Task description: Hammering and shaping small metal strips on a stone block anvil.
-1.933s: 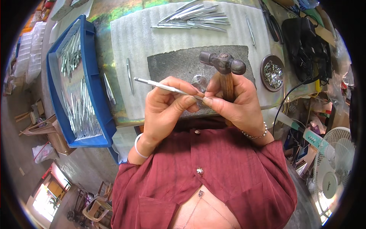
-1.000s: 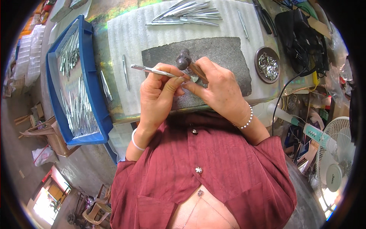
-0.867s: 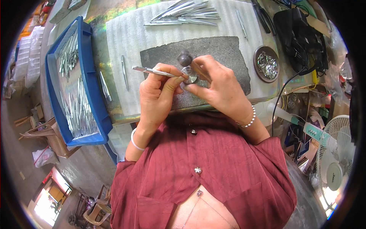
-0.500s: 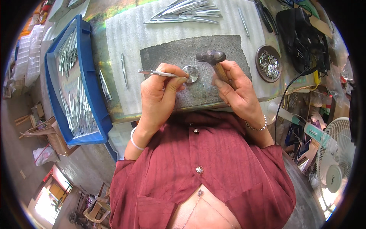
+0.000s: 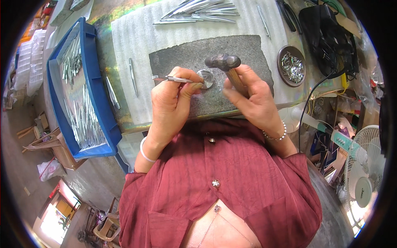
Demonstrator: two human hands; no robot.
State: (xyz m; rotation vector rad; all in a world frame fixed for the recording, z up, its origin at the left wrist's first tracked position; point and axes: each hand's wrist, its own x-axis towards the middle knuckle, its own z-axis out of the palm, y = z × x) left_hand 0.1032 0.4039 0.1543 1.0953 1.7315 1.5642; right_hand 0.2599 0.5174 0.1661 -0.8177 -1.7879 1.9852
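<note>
Hammer (image 5: 225,66), small with a dark metal head and a wooden handle, is held in the right hand (image 5: 252,99), the grip closed around the handle, head poised just above a round silvery disc (image 5: 206,77) on the dark stone slab (image 5: 248,53). One thin metal strip (image 5: 173,78) is pinched in the left hand (image 5: 171,101), thumb and fingers clamped tight on it, its tip laid against the disc just right of that grip.

Containers: a blue plastic tray (image 5: 93,103), well left of the left grip, is loaded with loads of thin silver strips, too many to count. One small round metal dish (image 5: 291,66), right of the hammer grip, is filled with short shiny bits, also uncountable.

Beyond both hands, a loose pile of long silver strips (image 5: 198,10) is spread on the white foam sheet (image 5: 132,37) covering the bench. Two single strips (image 5: 132,76) are lying left of the slab.
</note>
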